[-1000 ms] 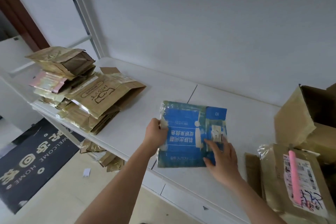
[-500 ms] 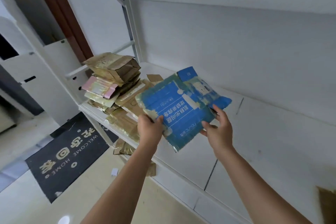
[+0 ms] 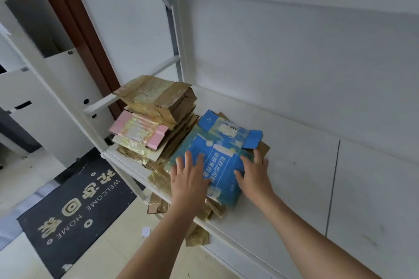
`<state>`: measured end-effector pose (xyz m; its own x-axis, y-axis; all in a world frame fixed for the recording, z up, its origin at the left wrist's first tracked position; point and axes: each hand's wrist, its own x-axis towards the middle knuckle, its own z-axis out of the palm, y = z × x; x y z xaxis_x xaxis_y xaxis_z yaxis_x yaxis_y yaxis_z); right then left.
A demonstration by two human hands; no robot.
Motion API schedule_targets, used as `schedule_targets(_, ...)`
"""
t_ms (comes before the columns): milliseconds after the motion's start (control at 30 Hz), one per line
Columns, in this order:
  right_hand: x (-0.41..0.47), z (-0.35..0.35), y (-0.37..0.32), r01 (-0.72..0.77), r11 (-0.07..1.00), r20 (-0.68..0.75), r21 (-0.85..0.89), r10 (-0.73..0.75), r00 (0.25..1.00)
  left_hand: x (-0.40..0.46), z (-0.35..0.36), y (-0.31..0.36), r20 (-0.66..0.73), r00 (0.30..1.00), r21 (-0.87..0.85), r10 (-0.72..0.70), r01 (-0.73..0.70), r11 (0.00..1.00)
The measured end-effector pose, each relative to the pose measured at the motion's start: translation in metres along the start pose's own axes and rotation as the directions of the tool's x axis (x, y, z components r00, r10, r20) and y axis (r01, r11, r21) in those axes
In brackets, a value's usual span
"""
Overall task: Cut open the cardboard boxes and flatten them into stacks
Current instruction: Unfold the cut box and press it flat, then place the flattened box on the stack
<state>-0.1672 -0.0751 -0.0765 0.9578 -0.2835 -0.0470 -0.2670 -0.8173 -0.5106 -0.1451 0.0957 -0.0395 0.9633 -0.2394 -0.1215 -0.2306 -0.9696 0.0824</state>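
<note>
Both hands lie flat, fingers spread and straight, holding nothing: the left hand [image 3: 188, 179] presses on the near left part of the flattened blue box [image 3: 217, 156], and the right hand [image 3: 254, 172] presses its right edge, fingertips reaching just past the blue onto brown card beneath. The blue box is already cut open and collapsed, its flaps splayed toward the wall, and it lies on top of a low stack of flattened brown cardboard [image 3: 210, 208] on the white shelf [image 3: 294, 176]. Just beside it to the left, touching or nearly so, stands a taller stack of flattened boxes [image 3: 158, 106], brown and gold with a pink one [image 3: 140, 131] partway down. Some loose pieces of card [image 3: 156, 206] hang or lie below the shelf edge, above a dark doormat [image 3: 74, 204] on the floor. By my judgement this box is at its last step, being pressed level onto its pile. Whether more uncut boxes remain cannot be told from this view.
</note>
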Motion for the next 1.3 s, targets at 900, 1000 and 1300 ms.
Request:
schedule_targets(900, 0.013, -0.031, -0.008, 0.175, 0.965, 0.165, -0.197, -0.144, 0.976, 0.042, -0.004, -0.016, 0.029, 0.97, 0.062, 0.242, -0.244, 0.968)
schedule_targets(1000, 0.004, -0.057, -0.011, 0.164, 0.957, 0.031, -0.241, -0.162, 0.986, 0.035, -0.03, 0.0, -0.109, 0.95, 0.08, 0.293, -0.285, 0.955)
schedule_targets(1300, -0.07, -0.142, 0.048, 0.044, 0.932, -0.22, -0.359, -0.13, 0.967, -0.012, -0.075, 0.109, -0.165, 0.862, 0.004, 0.478, -0.484, 0.875)
